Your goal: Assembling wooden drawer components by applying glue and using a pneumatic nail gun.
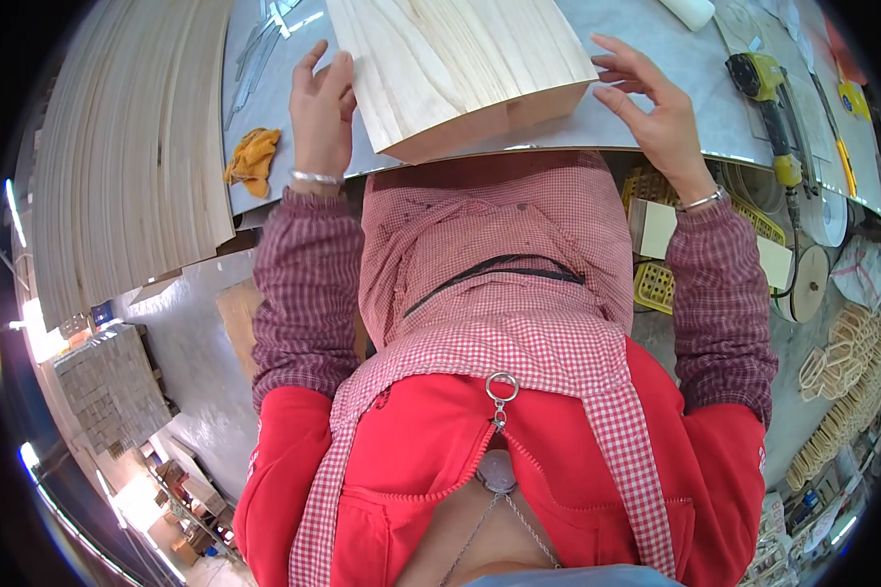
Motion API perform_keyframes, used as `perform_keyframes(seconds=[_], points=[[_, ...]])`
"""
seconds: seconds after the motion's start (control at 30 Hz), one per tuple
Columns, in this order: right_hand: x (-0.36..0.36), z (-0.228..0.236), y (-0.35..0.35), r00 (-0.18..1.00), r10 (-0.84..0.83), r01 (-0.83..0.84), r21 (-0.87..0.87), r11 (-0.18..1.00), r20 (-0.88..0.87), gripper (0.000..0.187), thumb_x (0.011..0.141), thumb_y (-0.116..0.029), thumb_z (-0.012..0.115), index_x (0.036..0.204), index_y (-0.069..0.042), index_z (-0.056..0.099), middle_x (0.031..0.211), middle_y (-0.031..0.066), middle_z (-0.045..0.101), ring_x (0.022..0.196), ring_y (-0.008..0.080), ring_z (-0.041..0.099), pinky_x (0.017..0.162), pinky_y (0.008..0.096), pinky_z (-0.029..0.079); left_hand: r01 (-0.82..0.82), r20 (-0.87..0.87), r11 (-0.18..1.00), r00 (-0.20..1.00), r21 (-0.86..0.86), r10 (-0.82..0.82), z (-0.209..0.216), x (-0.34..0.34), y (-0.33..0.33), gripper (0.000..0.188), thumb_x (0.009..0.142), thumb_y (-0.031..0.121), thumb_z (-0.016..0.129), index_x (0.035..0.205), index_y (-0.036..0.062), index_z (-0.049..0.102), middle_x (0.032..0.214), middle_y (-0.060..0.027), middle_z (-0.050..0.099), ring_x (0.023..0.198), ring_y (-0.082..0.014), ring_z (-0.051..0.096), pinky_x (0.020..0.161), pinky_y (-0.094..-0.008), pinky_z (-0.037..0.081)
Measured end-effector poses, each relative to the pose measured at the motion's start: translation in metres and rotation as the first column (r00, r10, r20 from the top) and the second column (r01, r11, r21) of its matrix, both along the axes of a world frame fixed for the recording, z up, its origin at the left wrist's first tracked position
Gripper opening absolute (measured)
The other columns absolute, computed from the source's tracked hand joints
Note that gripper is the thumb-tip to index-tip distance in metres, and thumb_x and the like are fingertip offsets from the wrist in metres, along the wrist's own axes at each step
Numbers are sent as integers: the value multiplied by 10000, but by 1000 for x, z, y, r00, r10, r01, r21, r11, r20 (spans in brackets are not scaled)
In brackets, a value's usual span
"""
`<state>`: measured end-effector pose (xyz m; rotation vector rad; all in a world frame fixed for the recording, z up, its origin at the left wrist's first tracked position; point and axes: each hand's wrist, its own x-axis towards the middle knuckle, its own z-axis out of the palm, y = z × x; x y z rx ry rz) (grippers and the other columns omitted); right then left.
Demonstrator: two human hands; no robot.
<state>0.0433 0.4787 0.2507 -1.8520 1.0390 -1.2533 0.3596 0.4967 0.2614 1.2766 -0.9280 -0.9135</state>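
A pale wooden box (465, 64) with streaky grain lies on the grey worktable (411, 166), close to its near edge. On its left side is my left hand (323, 112), fingers bent and apart, at or just off the wood. My right hand (656, 103) is spread beside the box's right corner, thumb and fingers parted, with nothing between them. Whether any fingertip touches the box I cannot tell. A crumpled orange cloth (253, 161) rests left of my left hand.
Long stacked boards (117, 147) fill the left side. Clear strips (255, 54) lie at the back left. A yellow-and-black power tool (768, 108) and a yellow-handled knife (845, 166) lie to the right. Below the table's right part are yellow crates (654, 286) and pale wooden pieces (773, 262).
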Motion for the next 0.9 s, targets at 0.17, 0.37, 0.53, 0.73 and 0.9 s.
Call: perform_keyframes(seconds=[0.17,0.37,0.53,0.73,0.9], points=[[-1,-2,-3,998,66,-67,-68,995,-23,245,841,-93,662,1082,-119,696,1006,1,687,809,119,601,742,204,459,107,301,986,951,-127,-64,-17,-4,60,577,788,146,723,1296,22,477,1043,-147,594,844,-212,582,796,-291,490],[-3,-8,-2,995,95,-96,-31,995,-17,237,837,-67,661,1064,-116,706,1002,-6,689,814,112,605,751,193,458,224,641,915,766,-336,48,-30,-13,70,449,748,86,751,1168,19,605,980,-93,656,771,-160,576,759,-241,484],[-7,-14,-8,994,106,-104,-66,992,31,241,841,3,614,1051,-77,702,987,37,689,828,123,606,758,202,460,129,706,950,698,-284,117,-28,-20,66,375,745,-29,695,1112,24,642,1057,-103,675,905,-174,625,779,-241,484],[13,-25,-29,996,-45,56,-161,985,70,210,713,-99,651,891,-146,752,814,-3,713,694,144,612,685,254,475,200,602,956,798,-215,-31,-46,11,57,330,921,2,509,1248,-14,546,1257,-142,579,1098,-195,576,924,-239,441],[6,-10,-19,986,-28,11,102,995,165,235,713,-46,651,908,-134,749,844,-10,724,675,116,616,677,220,481,227,610,942,792,-247,-31,-42,-1,52,300,936,55,539,1229,3,572,1226,-119,605,1048,-182,598,902,-233,451]])
